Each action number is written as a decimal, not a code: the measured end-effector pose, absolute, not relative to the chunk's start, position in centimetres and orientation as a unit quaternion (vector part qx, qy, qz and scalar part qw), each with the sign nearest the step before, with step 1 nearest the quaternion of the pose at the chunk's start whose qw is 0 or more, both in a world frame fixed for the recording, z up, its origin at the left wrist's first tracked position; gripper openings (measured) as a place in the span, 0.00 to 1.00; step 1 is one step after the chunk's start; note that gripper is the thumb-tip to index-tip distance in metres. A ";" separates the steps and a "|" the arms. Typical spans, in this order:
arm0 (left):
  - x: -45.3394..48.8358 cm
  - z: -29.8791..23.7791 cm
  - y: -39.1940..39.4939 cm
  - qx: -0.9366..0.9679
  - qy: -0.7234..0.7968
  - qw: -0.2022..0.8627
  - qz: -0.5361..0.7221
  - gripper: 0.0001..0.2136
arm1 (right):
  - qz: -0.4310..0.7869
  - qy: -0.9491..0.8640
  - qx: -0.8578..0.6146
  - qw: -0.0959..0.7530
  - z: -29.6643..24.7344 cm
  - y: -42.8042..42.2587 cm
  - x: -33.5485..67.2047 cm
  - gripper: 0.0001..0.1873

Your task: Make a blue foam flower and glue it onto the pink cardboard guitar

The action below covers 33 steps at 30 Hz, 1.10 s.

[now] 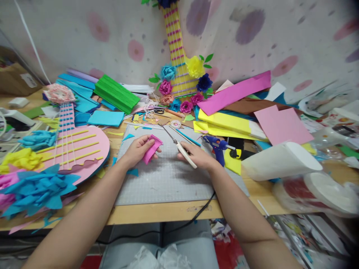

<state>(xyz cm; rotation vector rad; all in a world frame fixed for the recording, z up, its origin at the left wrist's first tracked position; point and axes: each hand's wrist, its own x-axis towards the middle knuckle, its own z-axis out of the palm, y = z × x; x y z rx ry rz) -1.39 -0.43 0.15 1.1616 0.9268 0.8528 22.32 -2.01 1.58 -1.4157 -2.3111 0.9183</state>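
My left hand (138,150) is closed around a folded piece of magenta paper (152,148), held just above the grey cutting mat (165,179). My right hand (198,156) grips a pair of white-handled scissors (179,147), blades pointing up and left toward the back of the mat. The two hands sit a short gap apart over the mat's far half.
A blue glue gun (217,146) lies right of my right hand, its black cord running off the table edge. A pink paper guitar (75,149) and paper flowers (33,188) fill the left. Coloured paper sheets (232,125) and a white roll (280,161) crowd the right.
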 end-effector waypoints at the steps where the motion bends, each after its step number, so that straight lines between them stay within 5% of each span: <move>1: -1.4 0.1 -0.4 0.502 0.405 0.663 0.380 0.18 | 0.359 -0.789 -0.475 0.153 1.5 -2.0 22.4 0.18; 5: -1.3 0.4 -0.1 0.433 0.395 0.708 0.393 0.15 | 0.493 -0.715 -0.450 0.209 1.1 -2.0 22.0 0.18; 16: -1.8 1.3 0.2 0.210 0.345 0.843 0.356 0.07 | 0.534 -0.576 -0.514 0.346 0.1 -2.2 19.8 0.20; 24: -1.1 0.8 0.0 0.318 0.405 0.795 0.321 0.09 | 0.584 -0.471 -0.466 0.469 0.6 -1.9 17.3 0.22; 33: -0.8 0.4 -0.2 0.364 0.380 0.794 0.305 0.10 | 0.593 -0.471 -0.434 0.488 1.0 -2.1 15.7 0.24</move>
